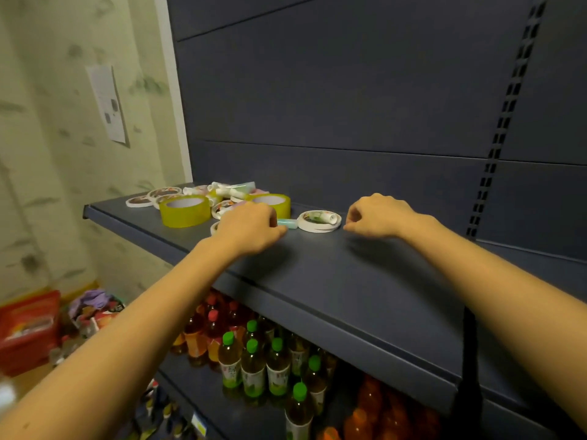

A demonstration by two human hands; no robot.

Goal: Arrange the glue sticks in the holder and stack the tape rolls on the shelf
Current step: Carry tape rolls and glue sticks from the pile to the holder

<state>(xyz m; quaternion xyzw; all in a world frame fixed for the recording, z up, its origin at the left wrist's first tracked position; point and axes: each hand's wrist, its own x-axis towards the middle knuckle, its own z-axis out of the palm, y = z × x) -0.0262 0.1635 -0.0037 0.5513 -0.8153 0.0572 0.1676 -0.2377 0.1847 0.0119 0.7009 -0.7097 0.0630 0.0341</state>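
Observation:
Tape rolls and glue sticks lie jumbled on the dark blue shelf (349, 281). Two wide yellow tape rolls (185, 211) stand among several flat white tape rolls (139, 201). A pile of glue sticks (233, 188) lies at the back. My left hand (251, 228) rests palm down over a white roll, its fingers by a teal glue stick (287, 223). To the right of that stick lies a white tape roll (319, 221) with another glue stick across it. My right hand (379, 214), fingers curled, touches the shelf just right of that roll and holds nothing that I can see. No holder shows.
The shelf's right half is bare metal up to a slotted upright (505, 122). Below the shelf stand many drink bottles (254, 360) with green and red caps. A red basket (28, 328) and loose packets sit on the floor at the left. A papered wall (63, 122) bounds the left.

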